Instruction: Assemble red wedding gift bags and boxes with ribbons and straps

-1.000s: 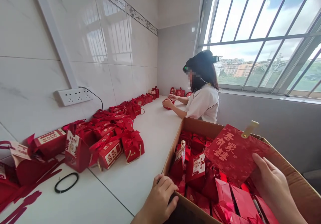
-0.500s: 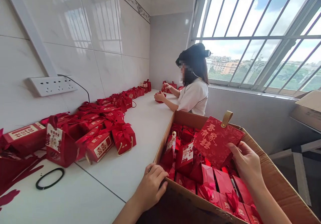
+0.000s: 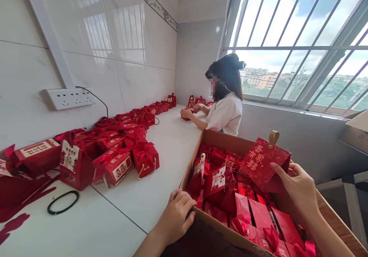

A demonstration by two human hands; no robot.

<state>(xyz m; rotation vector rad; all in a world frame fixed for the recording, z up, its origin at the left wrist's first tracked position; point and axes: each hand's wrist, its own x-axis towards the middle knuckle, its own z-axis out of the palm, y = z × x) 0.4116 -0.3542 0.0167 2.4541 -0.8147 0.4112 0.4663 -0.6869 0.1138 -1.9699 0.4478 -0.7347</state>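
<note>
Far left of the L grip, a black band (image 3: 63, 202) lies loose on the counter (image 3: 126, 218), w/ a row of red gift boxes (image 3: 117, 167) beyond it. All of that sits well apart from both hands, so low risk unless the carton gets shoved that way. L hand (image 3: 175, 218) is clamped on the near-left rim of the cardboard carton (image 3: 230, 139), fingers curled over the edge. What bears the carton underneath is hidden, so can't tell how steady it is. If that grip slackens or pulls sideways, the carton could tip or slide along the counter edge & spill. Just right of the L grip, inside the carton, packed boxes (image 3: 218, 180) stand & lie crowded, ribbons sticking up, and anything dropped in could snag or crush them. Beyond the far wall a co-worker (image 3: 225, 111) sits at the counter w/ own hands on a small red box, well clear. Further right, the red pouch (image 3: 266, 163) hangs tilted above the carton's far-right part, tan tab (image 3: 273, 137) at top. R hand (image 3: 300, 188) pinches it at the lower-right corner only, fingertips on the front face. A one-corner hold is prob. the main weak point: the pouch could swing, slip out & fall onto the boxes below the grip, or the corner could crease under the pinch.
</note>
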